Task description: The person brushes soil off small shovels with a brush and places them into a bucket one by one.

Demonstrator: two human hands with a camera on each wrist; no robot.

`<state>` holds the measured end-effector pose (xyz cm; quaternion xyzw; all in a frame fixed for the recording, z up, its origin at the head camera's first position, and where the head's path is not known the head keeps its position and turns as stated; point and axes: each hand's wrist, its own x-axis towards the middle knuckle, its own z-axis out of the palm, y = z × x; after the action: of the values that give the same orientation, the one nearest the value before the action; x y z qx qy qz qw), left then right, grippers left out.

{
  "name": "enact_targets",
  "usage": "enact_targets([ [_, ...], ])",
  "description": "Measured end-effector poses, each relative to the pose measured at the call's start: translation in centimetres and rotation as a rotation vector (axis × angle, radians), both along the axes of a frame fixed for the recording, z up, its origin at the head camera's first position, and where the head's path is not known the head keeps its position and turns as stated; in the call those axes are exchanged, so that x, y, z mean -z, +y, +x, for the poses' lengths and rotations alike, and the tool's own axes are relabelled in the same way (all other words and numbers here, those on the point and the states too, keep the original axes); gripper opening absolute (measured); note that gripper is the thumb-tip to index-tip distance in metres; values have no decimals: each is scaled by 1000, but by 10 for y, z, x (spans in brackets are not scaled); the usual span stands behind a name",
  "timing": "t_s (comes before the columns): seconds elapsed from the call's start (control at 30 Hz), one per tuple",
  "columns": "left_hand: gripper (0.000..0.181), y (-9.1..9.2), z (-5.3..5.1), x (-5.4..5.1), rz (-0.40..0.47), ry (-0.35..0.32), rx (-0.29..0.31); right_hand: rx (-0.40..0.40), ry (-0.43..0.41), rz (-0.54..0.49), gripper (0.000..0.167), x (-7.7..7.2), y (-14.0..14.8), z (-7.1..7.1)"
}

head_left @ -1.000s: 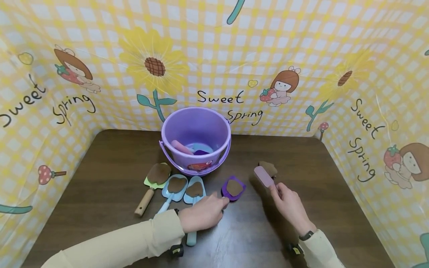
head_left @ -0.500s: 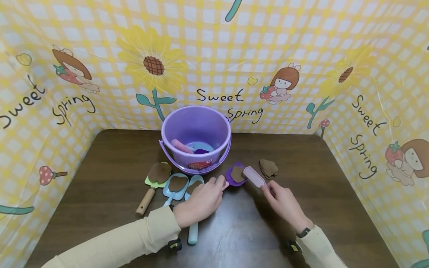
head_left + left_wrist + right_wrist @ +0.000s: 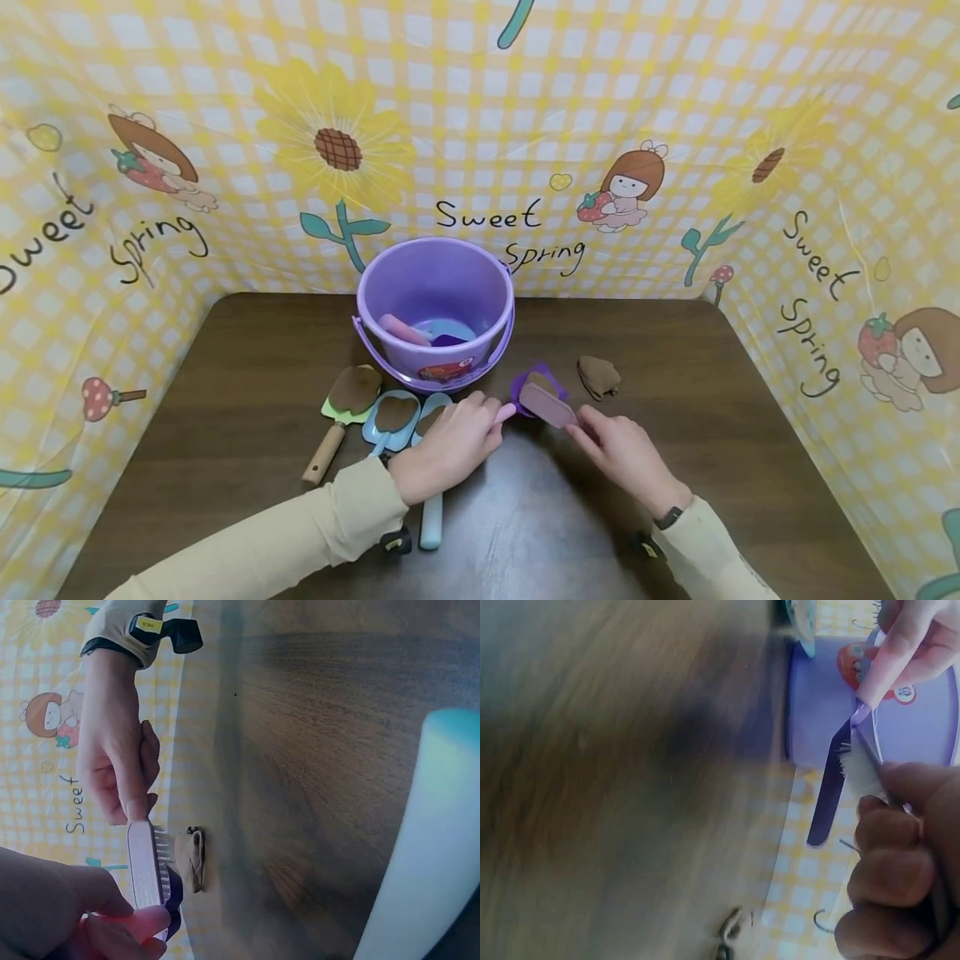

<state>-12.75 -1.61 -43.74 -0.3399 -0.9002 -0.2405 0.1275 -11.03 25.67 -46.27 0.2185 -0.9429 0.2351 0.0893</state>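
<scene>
My left hand (image 3: 453, 442) grips the pink handle (image 3: 506, 412) of a purple toy shovel (image 3: 518, 395), which it holds up off the table. A brown patch shows on the shovel's blade. Between its thumb and fingers my right hand (image 3: 633, 458) holds a pink-backed brush (image 3: 549, 406). The brush lies over the blade and hides part of it, its white bristles (image 3: 847, 761) turned toward the blade in the right wrist view. On the table to the right is a crumpled brown lump (image 3: 598, 377).
A purple bucket (image 3: 435, 271) stands at the back, with a pink-handled tool (image 3: 405, 329) inside. Left of my hands lie a green shovel with a wooden handle (image 3: 324, 457), a light blue shovel (image 3: 411, 418) and another with a teal handle (image 3: 431, 525). Brown patches cover their blades.
My left hand has raised the purple shovel from lower on the table toward the back. My right hand has brought the brush leftward, from beside the brown lump to over the shovel's blade.
</scene>
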Motion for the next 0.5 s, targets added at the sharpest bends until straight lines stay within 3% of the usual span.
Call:
enact_targets([
  [0.13,20,-2,-1,-1,16,-82,18,51,50,60,31,-1,1,-1],
  [0.23,21,-1,-2,0,31,-98,23,79,56,50,30,-1,1,-1],
  [0.5,18,-1,-5,-1,44,-125,27,129,-32,-29,23,0,0,-3],
])
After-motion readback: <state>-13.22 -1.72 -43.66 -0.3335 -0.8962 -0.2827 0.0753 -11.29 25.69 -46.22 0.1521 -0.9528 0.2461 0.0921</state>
